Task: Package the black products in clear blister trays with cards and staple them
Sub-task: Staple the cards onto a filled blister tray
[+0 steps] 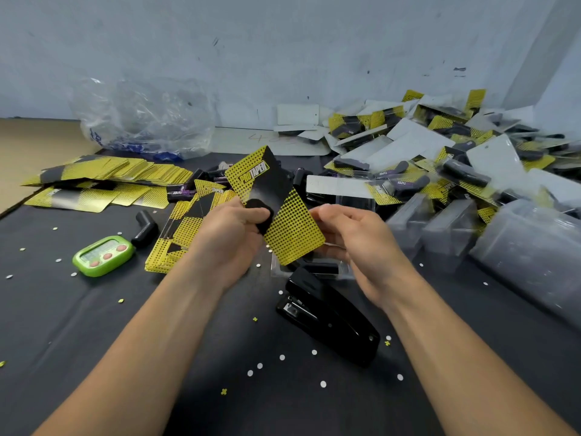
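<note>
Forearms (151, 335) lead to left grip (232, 237) pinching black product (261, 212) against yellow card (283, 215), right grip (355, 243) curled on card's edge, above counter (94, 325); pairing step, next likely seat both in clear tray (276, 269) beside stapler (327, 316).

One head-worn camera only, looking forward and down over forearms. Wide lens bowing table (63, 325) edges. Sitting near: left hand (232, 237) and right hand (361, 247) filling centre, card (292, 234) between them, stapler (327, 316) just below. Wall (283, 42) rising far beyond hands. View taking in worktop left and right of hands.
</note>
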